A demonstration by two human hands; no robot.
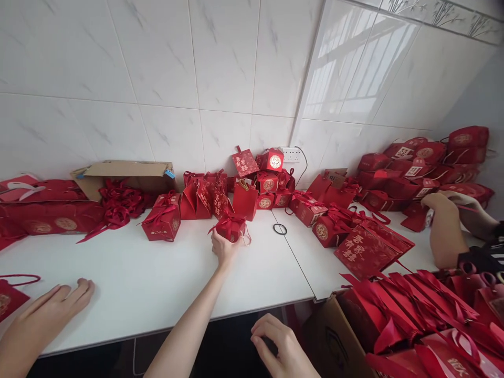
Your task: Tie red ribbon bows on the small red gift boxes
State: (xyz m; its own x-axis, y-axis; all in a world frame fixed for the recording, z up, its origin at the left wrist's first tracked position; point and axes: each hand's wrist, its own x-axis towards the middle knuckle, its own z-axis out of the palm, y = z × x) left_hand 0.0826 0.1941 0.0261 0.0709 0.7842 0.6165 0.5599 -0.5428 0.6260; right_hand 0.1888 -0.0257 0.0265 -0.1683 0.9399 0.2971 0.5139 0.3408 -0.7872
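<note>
Near the middle of the white table, my left hand (pixel 224 249) has its fingers around the lower front of a small red gift box (pixel 231 229). That box has a red ribbon on top and a thin twisted cord hanging at its right side. My right hand (pixel 277 344) is in front of the table edge, loosely curled, with a gap between thumb and fingers and nothing seen in it. Just behind the held box stand a red bag (pixel 244 199) and several folded red cartons (pixel 197 200). A ribbon-tied red box (pixel 162 218) sits to the left.
A black ring (pixel 280 229) lies by the table seam. An open cardboard box (pixel 125 169) holds red ribbons (pixel 120 202). A carton of ribboned bags (pixel 425 315) stands front right. Other people's hands are at far left (pixel 59 307) and far right (pixel 443 220), near stacked red boxes.
</note>
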